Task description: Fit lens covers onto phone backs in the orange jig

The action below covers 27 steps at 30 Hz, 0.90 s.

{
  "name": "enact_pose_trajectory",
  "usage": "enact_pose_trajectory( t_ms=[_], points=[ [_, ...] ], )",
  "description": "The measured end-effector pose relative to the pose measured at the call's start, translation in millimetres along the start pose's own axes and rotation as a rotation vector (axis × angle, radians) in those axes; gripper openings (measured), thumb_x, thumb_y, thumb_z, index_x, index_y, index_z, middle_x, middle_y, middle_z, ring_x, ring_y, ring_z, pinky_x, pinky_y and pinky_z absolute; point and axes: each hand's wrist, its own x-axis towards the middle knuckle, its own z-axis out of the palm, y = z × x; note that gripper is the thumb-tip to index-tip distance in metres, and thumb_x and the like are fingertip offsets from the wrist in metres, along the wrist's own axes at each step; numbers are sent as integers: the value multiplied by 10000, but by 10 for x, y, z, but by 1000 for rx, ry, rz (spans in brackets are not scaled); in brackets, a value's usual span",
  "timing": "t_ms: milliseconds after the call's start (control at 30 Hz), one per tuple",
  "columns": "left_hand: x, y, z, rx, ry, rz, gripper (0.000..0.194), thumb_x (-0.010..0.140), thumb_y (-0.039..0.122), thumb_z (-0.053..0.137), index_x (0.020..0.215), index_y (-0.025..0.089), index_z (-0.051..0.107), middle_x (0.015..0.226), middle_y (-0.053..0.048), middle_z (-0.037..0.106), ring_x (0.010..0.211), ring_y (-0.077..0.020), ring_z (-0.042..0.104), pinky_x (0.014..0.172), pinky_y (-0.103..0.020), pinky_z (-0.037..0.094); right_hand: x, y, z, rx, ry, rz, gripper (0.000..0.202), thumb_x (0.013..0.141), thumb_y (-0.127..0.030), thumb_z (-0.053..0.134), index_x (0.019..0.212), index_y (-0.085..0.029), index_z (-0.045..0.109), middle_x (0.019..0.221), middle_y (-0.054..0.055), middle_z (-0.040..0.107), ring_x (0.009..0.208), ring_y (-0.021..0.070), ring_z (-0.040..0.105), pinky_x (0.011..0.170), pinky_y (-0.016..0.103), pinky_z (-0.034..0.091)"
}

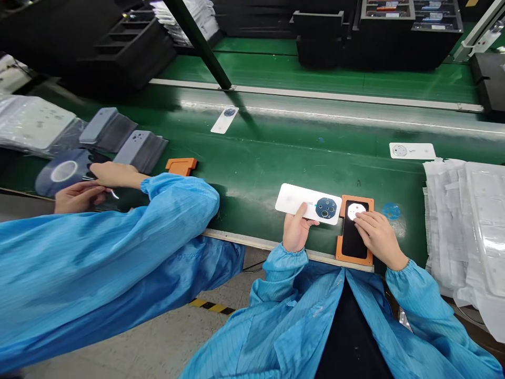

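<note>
Right of centre in the lower half of the frame, the left hand [296, 229] pinches a long white rounded card [290, 199] by its near edge, thumb on top. The card's long axis runs nearly across the frame, dipping slightly rightward, and its end with a dark blue printed disc [326, 208] points right, toward an orange open-sided fixture [370, 259] on the green desk [244, 179]. Inside the fixture lies a black phone-shaped slab [350, 241], long axis up and down the frame, with a flat white disc [356, 209] at its upper end. The right hand [376, 234] rests fingertips on that disc; whether its grip pinches anything, I cannot tell. Farther up the desk lie 2 more white cards: 1 at upper centre [221, 124], disc end up and right, and 1 at right [418, 151], disc end left.
</note>
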Motion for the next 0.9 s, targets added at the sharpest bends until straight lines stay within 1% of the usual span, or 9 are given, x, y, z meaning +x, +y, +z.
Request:
enact_pose_trajectory(
  t_ms=[67,133,200,300,400,500,567,767,900],
  points=[
    [-28,-52,61,44,-18,22,513,766,334,876,1218,192,679,1031,-48,762,769,-168,734,516,-235,606,36,-89,-113,74,68,79,227,1017,-230,536,1110,-243,742,1143,75,768,1083,274,707,969,498,559],
    [-70,-143,147,97,-47,57,536,762,390,882,1220,189,689,1039,-63,764,784,-177,735,560,-252,620,103,-228,-232,155,187,204,186,1015,-269,552,1052,-240,733,1027,70,776,944,245,728,863,434,586],
    [-128,-262,252,156,-73,97,528,767,454,872,1193,186,712,1071,-81,767,827,-194,742,620,-272,637,192,-383,-320,212,275,283,147,1004,-304,581,995,-243,715,924,57,761,818,216,714,772,384,585],
    [-232,-428,403,253,-117,135,486,797,533,829,1126,183,757,1106,-94,772,878,-217,754,705,-305,658,326,-556,-338,221,337,252,122,995,-298,600,966,-234,700,917,63,750,829,210,705,769,366,577],
    [-327,-507,492,346,-182,175,465,836,589,769,1086,196,788,1120,-93,778,956,-246,758,806,-347,665,409,-607,-264,203,384,265,129,996,-290,600,956,-223,702,935,75,754,869,218,708,767,362,573],
    [-380,-524,496,443,-239,234,433,907,589,688,1088,214,805,1154,-82,777,1078,-269,741,953,-379,633,430,-594,-209,212,405,320,146,993,-299,607,915,-225,705,901,65,756,832,212,707,735,355,568],
    [-392,-534,465,493,-249,263,403,944,561,651,1117,231,806,1180,-67,773,1120,-271,729,1019,-391,604,427,-587,-203,234,406,327,156,993,-296,605,900,-225,708,896,60,758,824,207,709,734,350,570],
    [-405,-580,403,546,-261,260,397,965,536,629,1218,267,774,1237,-49,753,1167,-280,706,1047,-412,586,421,-594,-233,270,409,340,143,974,-275,596,898,-230,708,891,55,751,819,208,714,734,350,585],
    [-423,-550,413,594,-288,297,382,985,511,607,1224,266,776,1241,-48,753,1206,-280,692,1125,-428,533,430,-596,-245,277,407,333,136,963,-261,588,889,-227,697,885,53,745,798,199,705,728,340,586]
  ],
)
